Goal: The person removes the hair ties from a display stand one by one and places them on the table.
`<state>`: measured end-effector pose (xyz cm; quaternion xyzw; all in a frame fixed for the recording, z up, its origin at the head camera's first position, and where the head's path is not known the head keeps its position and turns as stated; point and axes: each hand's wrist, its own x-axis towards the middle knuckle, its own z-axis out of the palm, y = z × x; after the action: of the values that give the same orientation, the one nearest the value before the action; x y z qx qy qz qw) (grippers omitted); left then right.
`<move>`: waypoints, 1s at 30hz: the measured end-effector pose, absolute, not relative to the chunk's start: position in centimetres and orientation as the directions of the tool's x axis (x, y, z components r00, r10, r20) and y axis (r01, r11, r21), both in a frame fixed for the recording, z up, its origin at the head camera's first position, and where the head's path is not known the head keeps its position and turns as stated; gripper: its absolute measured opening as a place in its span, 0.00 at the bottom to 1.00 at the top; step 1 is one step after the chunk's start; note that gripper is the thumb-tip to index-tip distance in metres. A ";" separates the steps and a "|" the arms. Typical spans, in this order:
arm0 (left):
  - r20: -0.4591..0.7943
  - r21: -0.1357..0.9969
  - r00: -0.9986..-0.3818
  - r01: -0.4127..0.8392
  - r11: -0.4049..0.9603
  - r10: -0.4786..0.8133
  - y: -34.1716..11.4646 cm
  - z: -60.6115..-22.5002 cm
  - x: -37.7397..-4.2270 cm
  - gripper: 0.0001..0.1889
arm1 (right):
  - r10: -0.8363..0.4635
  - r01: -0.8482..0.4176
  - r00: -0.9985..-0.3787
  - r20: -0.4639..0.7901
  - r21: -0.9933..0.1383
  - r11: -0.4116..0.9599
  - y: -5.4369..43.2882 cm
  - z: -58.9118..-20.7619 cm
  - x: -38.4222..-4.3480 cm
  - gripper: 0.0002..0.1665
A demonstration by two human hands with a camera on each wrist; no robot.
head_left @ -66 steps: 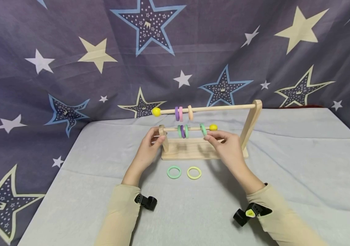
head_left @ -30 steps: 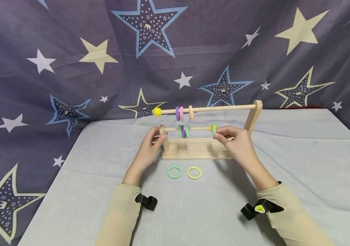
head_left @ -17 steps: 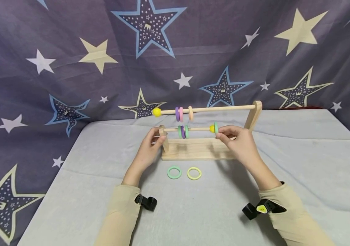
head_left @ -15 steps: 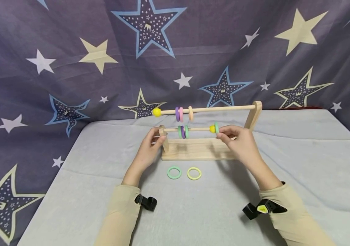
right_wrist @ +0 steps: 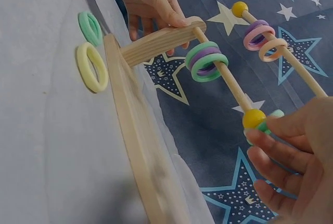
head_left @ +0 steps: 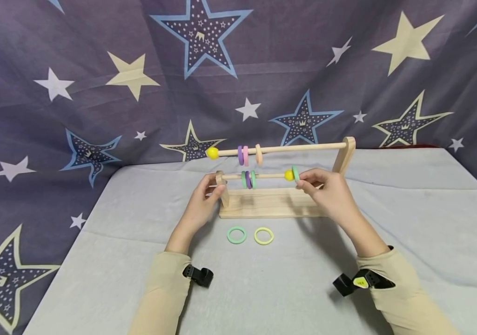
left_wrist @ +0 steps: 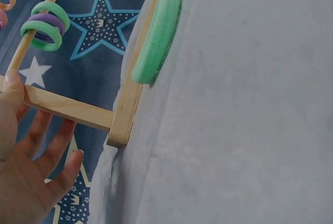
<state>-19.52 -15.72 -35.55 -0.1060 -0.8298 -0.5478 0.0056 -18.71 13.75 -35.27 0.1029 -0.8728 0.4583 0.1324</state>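
My right hand (head_left: 332, 195) pinches a green ring (head_left: 295, 173) between thumb and fingers. The ring sits just past the yellow ball (head_left: 289, 175) that tips the lower rod. On that rod (head_left: 269, 176), farther left, hang two green rings and a purple ring (right_wrist: 205, 57) between them. My left hand (head_left: 200, 200) holds the top of the short upright (head_left: 224, 190) of the wooden stand, thumb in front and fingers behind. A purple, a pink and an orange ring (head_left: 258, 154) hang on the upper rod (head_left: 301, 148).
In front of the stand's base (head_left: 263, 209), a loose green ring (head_left: 236, 235) and a yellow ring (head_left: 264, 236) lie on the grey cloth (head_left: 255, 288). The tall upright (head_left: 344, 156) rises at the right. A star-patterned curtain (head_left: 221, 93) hangs behind.
My right hand has moved right with the green ring, carrying it from the lower rod over the yellow ball to just beyond it. The left hand stays on the short upright.
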 end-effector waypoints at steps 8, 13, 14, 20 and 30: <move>0.128 0.905 -0.977 0.186 0.382 0.173 -15.7 -35.5 -19.4 0.20 | -0.123 -0.310 -0.948 0.294 -0.763 0.567 14.3 -34.6 -18.5 0.05; 0.130 0.904 -0.977 0.188 0.385 0.171 -15.7 -35.4 -19.4 0.19 | -0.156 -0.317 -0.948 0.278 -0.755 0.574 14.7 -34.3 -18.5 0.07; 0.131 0.903 -0.977 0.188 0.385 0.171 -15.7 -35.4 -19.4 0.19 | -0.161 -0.317 -0.948 0.275 -0.755 0.574 14.8 -34.2 -18.5 0.07; 0.130 0.903 -0.977 0.188 0.387 0.171 -15.7 -35.5 -19.4 0.20 | -0.195 -0.314 -0.949 0.247 -0.768 0.558 15.4 -33.8 -18.3 0.07; 0.133 0.902 -0.976 0.192 0.386 0.174 -15.7 -35.5 -19.5 0.19 | -0.235 -0.299 -0.951 0.202 -0.794 0.529 15.9 -33.5 -18.2 0.08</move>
<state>-19.45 -15.65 -35.47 -0.1098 -0.8324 -0.5431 0.0082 -18.23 15.89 -33.51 0.1529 -0.8737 0.4605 0.0348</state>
